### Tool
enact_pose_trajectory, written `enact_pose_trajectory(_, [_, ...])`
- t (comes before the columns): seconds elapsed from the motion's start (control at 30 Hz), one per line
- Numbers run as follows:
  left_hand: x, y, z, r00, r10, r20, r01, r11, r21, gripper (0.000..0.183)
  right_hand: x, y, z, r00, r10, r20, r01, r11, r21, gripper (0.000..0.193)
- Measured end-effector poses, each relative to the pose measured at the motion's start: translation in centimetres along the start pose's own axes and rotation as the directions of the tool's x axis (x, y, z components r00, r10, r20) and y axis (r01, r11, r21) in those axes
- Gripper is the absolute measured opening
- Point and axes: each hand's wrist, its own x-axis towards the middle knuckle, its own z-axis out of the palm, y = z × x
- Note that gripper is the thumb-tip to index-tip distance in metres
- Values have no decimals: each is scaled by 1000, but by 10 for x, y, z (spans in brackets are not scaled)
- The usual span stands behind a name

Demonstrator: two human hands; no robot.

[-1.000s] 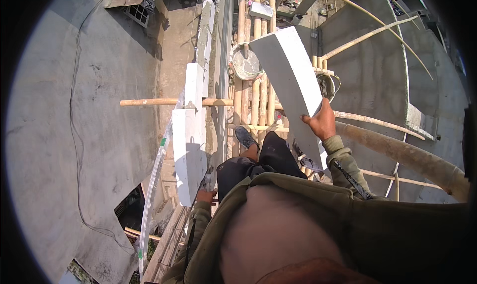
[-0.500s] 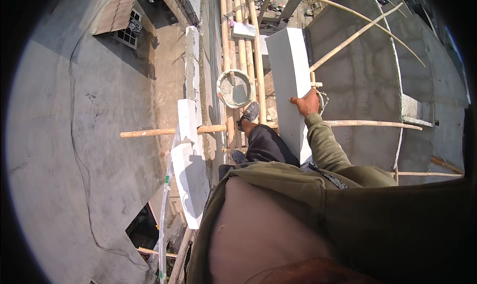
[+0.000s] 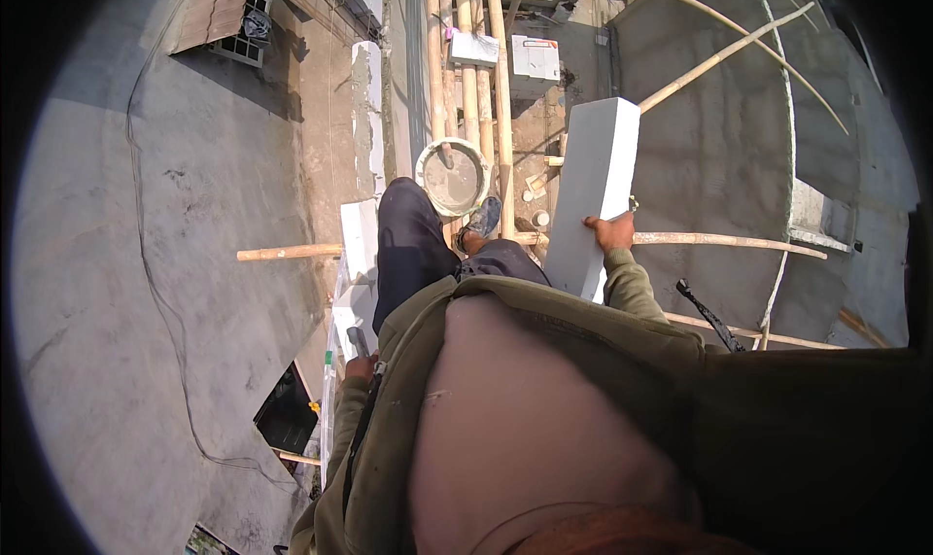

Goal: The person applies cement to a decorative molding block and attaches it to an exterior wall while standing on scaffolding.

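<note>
Smooth white oblong block (image 3: 591,186) slants at right, gripped by the right hand (image 3: 610,231); the left hand (image 3: 362,365), its grip unclear, is near the white block wall (image 3: 360,239). A round mortar-crusted bucket (image 3: 422,174) obstructs the bamboo poles (image 3: 503,118) beside a shoe (image 3: 488,215).

The right hand (image 3: 614,232) grips a white block (image 3: 595,181); it extends ahead of the fingers (image 3: 594,225). Ahead-left of them — a bucket (image 3: 421,173).

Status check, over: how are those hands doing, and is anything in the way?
Right hand gripping long white block. Left hand low beside wall blocks, grip unclear. Possible obstacle: bucket by one shoe.
</note>
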Motion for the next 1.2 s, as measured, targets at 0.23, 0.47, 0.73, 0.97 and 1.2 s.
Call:
enact_pose_trajectory(0.23, [43,4,-66,996,14,93,-19,999,50,32,-4,-10,6,999,37,-30,-37,999,-7,84])
enact_pose_trajectory(0.47, [131,87,-154,976,-90,197,124,978,-169,34,24,-39,-29,997,69,-31,-71,995,-74,85])
enact_pose_trajectory(0.73, [241,110,-206,950,-83,302,173,943,-284,38,63,-163,-36,999,34,35,-22,953,-301,82])
enact_pose_trajectory(0.97, [310,149,-302,948,-18,319,44,996,-72,21,133,-310,-58,985,-121,121,163,880,-445,80])
enact_pose_trajectory(1.2, [291,178,-417,842,-278,463,442,-139,-886,46,217,-459,-44,852,-395,343,523,647,-555,77])
